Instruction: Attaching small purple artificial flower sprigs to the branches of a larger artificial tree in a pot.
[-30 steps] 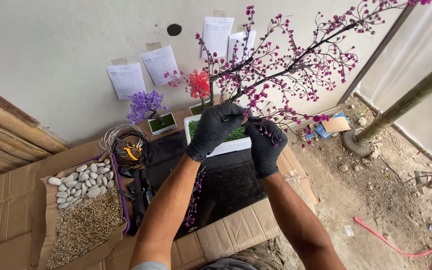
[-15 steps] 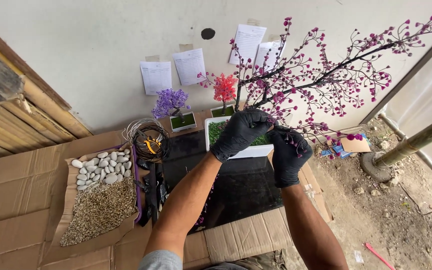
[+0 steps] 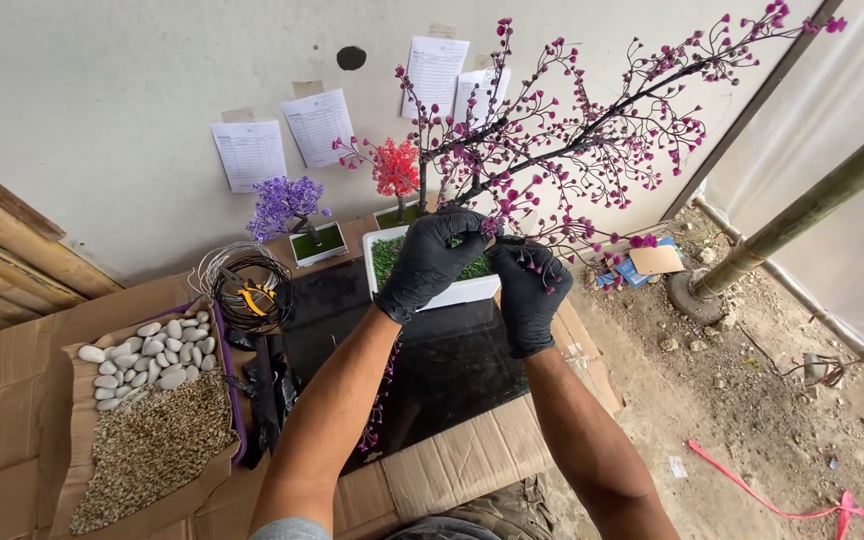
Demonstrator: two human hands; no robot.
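Note:
Both my hands wear black gloves. My left hand (image 3: 430, 262) grips the lower trunk of a tall wire tree (image 3: 592, 130) with dark branches and many small pink bead blossoms. My right hand (image 3: 529, 290) pinches a low beaded branch of the same tree just to the right. The tree stands in a white rectangular pot (image 3: 457, 293) topped with green fake grass, on a black sheet (image 3: 452, 365) laid over flattened cardboard.
A small purple tree (image 3: 287, 205) and a small red tree (image 3: 395, 168) stand in pots by the wall. A wire coil with yellow-handled pliers (image 3: 245, 290) lies left. White pebbles (image 3: 142, 350) and gravel (image 3: 152, 445) fill a cardboard tray. Paper sheets hang on the wall; dirt floor and pole lie right.
The view has shifted so the scene sits further right and lower in the frame. My hands stay on the pink tree, the right hand lower on its branch.

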